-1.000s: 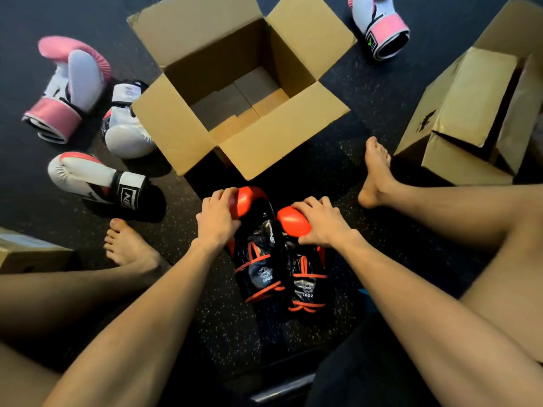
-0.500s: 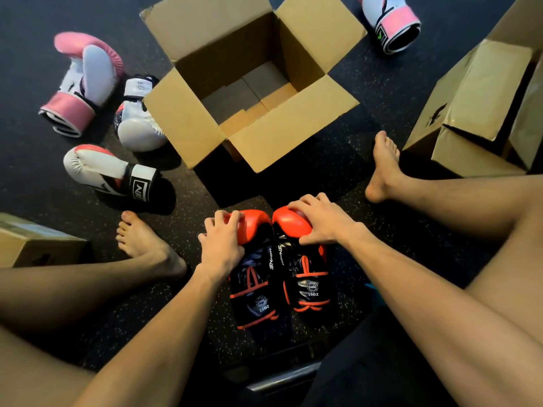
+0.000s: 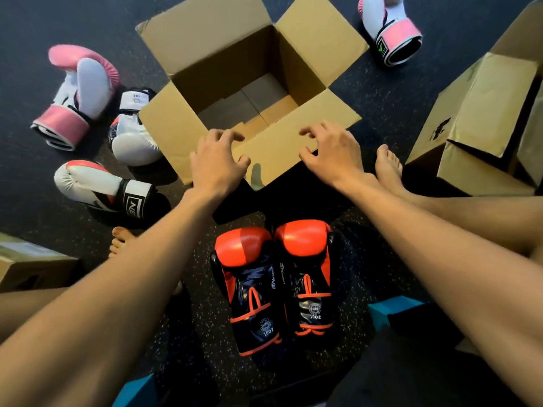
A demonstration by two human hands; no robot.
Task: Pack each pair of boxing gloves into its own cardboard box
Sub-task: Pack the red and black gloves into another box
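Note:
Two black and orange boxing gloves (image 3: 276,286) lie side by side on the dark floor between my arms, orange tips pointing away from me. Beyond them stands an open, empty cardboard box (image 3: 320,51) with all flaps spread. My left hand (image 3: 219,161) hovers with spread fingers over the box's near flap (image 3: 282,154). Spread the same way, my right hand (image 3: 330,151) is at that flap's right end. Neither hand holds anything.
A pink and white glove (image 3: 78,92) and two white gloves (image 3: 133,133) (image 3: 100,186) lie at the left. Another pink and white glove (image 3: 390,33) lies at the far right. A second box (image 3: 482,121) lies at the right, a third (image 3: 32,265) at the left. My bare feet (image 3: 388,164) rest on the floor.
Both hands have let go of the black and orange gloves and moved forward to the open box's near flap. The gloves now lie together on the floor.

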